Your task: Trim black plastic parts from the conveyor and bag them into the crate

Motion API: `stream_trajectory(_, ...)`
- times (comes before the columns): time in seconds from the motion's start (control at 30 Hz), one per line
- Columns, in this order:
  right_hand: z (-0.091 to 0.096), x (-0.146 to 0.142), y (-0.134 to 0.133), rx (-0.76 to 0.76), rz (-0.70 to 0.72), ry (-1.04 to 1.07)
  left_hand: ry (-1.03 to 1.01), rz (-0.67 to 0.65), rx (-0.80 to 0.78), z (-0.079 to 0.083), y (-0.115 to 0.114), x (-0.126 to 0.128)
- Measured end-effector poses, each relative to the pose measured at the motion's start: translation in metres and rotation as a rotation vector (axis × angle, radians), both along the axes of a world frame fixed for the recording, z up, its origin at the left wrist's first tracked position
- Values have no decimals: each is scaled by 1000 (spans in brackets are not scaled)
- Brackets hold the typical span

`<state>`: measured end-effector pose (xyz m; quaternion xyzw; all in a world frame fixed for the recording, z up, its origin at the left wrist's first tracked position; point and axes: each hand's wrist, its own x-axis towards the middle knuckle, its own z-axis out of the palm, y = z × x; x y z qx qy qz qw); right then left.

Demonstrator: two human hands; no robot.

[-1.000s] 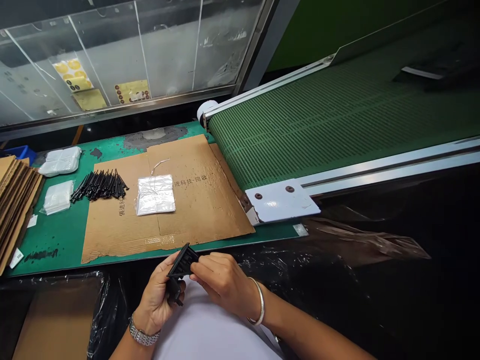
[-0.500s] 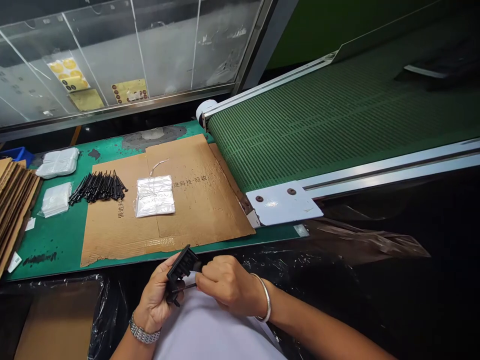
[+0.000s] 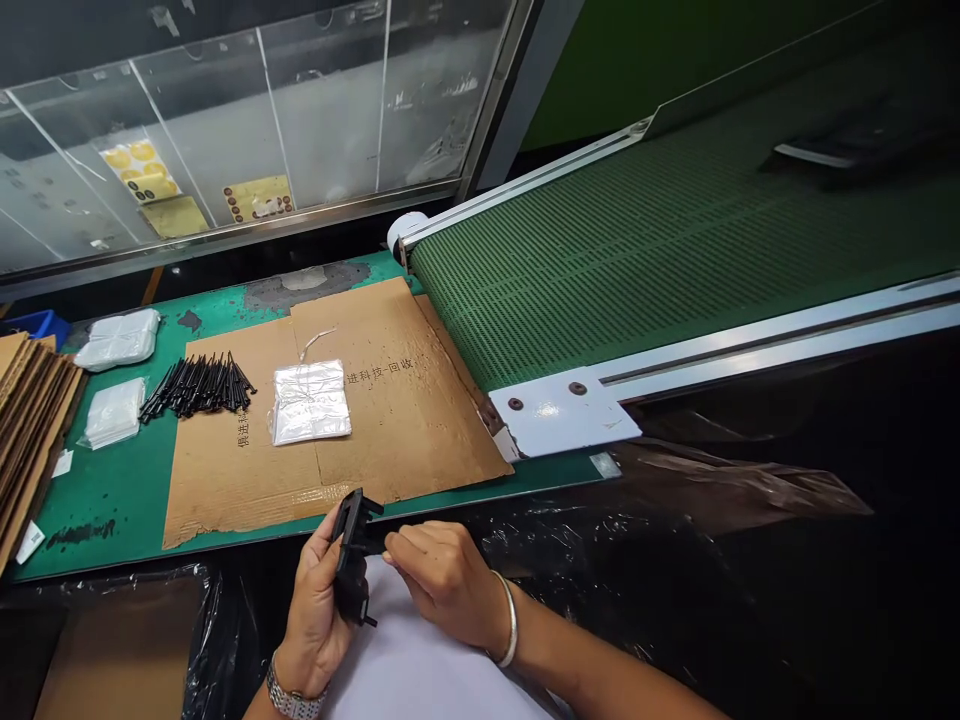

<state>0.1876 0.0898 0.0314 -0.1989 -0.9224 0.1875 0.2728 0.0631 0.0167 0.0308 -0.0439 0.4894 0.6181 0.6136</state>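
My left hand (image 3: pixel 313 615) grips a black moulded plastic part (image 3: pixel 351 565) by its left side, just in front of the table edge. The part stands nearly upright, with prongs pointing right. My right hand (image 3: pixel 454 585) is closed in a pinch close to the part's right side; whatever lies between its fingertips is hidden. Beyond the hands, a flat cardboard sheet (image 3: pixel 420 440) bears a stack of clear plastic bags (image 3: pixel 311 405). A pile of thin black plastic pins (image 3: pixel 201 385) lies across the sheet's left edge.
A green conveyor belt (image 3: pixel 600 240) slopes up on the right, with a dark object (image 3: pixel 817 152) on it. Two more bag stacks (image 3: pixel 116 338) and upright cardboard pieces (image 3: pixel 37 430) occupy the green table's (image 3: pixel 142 490) left side. A plastic-lined box (image 3: pixel 120 640) stands below.
My left hand has turned the black part more upright. The right hand has shifted slightly left and down, and a rod visible by its fingers earlier no longer shows. The dark object on the belt has moved left.
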Motion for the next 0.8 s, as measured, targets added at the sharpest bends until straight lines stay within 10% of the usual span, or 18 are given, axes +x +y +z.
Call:
stream_trajectory(0.37, -15, 3, 12, -206, -82, 6, 350, -121, 67, -12, -16, -14)
stream_trajectory(0.8, 10, 7, 1, -310, 270, 77, 625, -219, 222, -27, -41, -27)
